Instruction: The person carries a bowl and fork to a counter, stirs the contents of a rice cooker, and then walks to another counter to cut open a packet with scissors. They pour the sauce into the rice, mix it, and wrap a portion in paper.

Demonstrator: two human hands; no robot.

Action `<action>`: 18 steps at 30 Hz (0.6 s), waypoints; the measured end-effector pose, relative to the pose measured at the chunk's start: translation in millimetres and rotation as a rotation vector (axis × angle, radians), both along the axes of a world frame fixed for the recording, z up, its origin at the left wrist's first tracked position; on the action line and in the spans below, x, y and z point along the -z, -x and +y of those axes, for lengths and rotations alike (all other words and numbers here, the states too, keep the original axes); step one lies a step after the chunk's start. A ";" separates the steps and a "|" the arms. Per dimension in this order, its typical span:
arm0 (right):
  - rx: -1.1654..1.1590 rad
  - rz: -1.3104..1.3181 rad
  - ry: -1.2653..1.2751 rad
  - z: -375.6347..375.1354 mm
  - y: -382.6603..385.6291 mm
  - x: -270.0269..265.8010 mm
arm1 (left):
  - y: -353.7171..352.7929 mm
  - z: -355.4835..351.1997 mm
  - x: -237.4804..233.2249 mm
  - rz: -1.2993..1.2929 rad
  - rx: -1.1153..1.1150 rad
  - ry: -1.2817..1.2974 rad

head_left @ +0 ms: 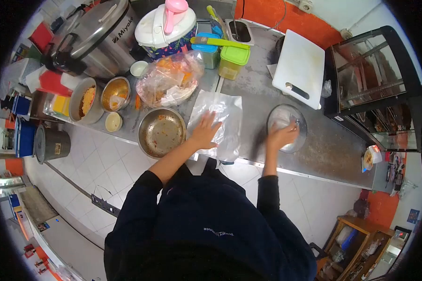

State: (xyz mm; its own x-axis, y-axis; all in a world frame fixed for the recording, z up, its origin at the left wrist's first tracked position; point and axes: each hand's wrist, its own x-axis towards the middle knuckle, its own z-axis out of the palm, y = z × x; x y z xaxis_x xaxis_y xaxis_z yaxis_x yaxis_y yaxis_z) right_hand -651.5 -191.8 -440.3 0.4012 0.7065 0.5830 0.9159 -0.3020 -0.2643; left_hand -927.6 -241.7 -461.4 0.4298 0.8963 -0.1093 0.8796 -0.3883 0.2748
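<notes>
"Miyako" on big steel cooker (103, 49); small lettering on dark shirt (197, 201), too unclear.

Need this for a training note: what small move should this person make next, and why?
Probably bring the right hand from the round dish to the plastic sheet. The left hand lies spread on the sheet, seemingly steadying it on the counter; the right is over the dish, where something pale shows that I cannot identify.

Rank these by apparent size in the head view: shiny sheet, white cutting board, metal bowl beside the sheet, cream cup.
1. Shiny sheet and cutting board: too alike to rank; left hand partly covers the sheet
2. Metal bowl
3. Cream cup
</notes>
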 end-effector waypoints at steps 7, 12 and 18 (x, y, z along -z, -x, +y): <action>-0.041 0.526 0.034 33.1 -86.2 35.5 | -57.0 37.5 -20.8 0.221 0.223 0.282; -0.201 0.770 -0.308 20.1 -49.8 -9.7 | -84.7 48.4 -25.7 0.278 0.138 0.359; -0.412 0.715 -0.139 37.6 28.2 -11.1 | -82.0 44.4 -16.0 0.385 0.184 0.282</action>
